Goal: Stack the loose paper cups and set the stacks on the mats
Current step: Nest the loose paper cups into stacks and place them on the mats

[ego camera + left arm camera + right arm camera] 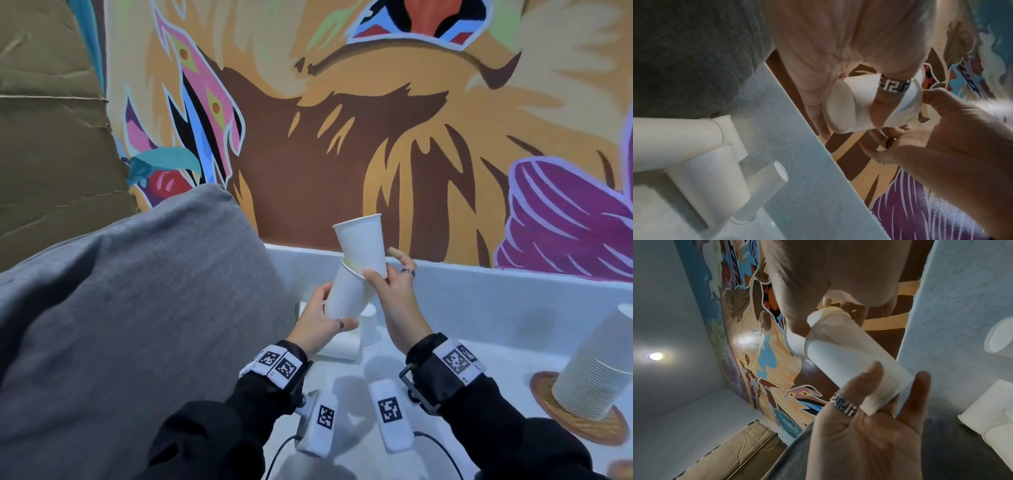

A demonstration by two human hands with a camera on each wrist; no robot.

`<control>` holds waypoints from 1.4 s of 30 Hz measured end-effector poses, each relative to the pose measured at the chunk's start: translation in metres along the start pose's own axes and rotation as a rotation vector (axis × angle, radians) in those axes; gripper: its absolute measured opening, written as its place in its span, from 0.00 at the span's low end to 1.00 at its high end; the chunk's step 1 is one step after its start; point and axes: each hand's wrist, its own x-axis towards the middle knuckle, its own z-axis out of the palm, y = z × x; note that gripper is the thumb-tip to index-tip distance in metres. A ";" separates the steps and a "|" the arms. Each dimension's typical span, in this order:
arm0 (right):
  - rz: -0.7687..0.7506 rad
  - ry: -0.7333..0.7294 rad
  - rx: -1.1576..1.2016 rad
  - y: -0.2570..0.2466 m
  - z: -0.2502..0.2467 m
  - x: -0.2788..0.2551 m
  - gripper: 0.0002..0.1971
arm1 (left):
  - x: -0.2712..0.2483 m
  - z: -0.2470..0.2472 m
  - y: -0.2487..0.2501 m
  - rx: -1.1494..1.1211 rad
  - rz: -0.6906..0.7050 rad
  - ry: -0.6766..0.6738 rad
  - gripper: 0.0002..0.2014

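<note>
My left hand (325, 313) grips a white paper cup (346, 298) near its base, tilted with its mouth up. My right hand (388, 274) pinches a second white cup (363, 245) near its bottom, whose base sits slanted in the first cup's mouth. Both are held above the white table (479, 342). The left wrist view shows the lower cup's base (840, 107) between thumb and fingers. Loose cups (368, 325) lie and stand on the table just under my hands. At the right, a tall stack of cups (592, 377) rests on a round woven mat (582, 425).
A grey cushion (137, 308) fills the left side against the table. A painted wall rises behind the table's raised back ledge (496, 277). Two white tagged devices (390, 414) with cables lie near the front. A second mat's edge (623, 469) shows at the bottom right.
</note>
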 end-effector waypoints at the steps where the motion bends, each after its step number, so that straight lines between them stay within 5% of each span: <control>1: 0.013 -0.027 0.012 0.000 0.000 -0.002 0.32 | 0.000 0.000 0.002 0.008 0.005 0.003 0.36; 9: 0.017 -0.167 -0.064 -0.002 -0.012 -0.009 0.42 | -0.005 -0.003 0.006 -0.004 0.044 0.035 0.34; 15: -0.225 -0.129 -0.252 -0.019 -0.009 -0.010 0.44 | -0.003 -0.003 0.007 -0.035 0.068 0.041 0.31; 21: -0.148 -0.335 -0.388 -0.017 -0.005 -0.006 0.25 | 0.006 -0.002 0.004 -0.037 0.065 0.064 0.30; 27: -0.062 -0.001 -0.300 0.012 -0.019 0.017 0.16 | 0.009 -0.014 -0.007 -0.052 0.052 0.133 0.31; 31: 0.106 0.024 -0.595 0.067 -0.042 0.046 0.13 | 0.014 -0.022 -0.021 -0.074 0.022 0.203 0.32; 37: 0.173 -0.208 -1.101 0.120 -0.044 0.075 0.25 | 0.024 -0.026 -0.041 -0.068 -0.005 0.266 0.31; 42: 0.202 -0.336 -1.302 0.137 -0.043 0.098 0.29 | 0.030 -0.027 -0.053 -0.052 -0.042 0.275 0.31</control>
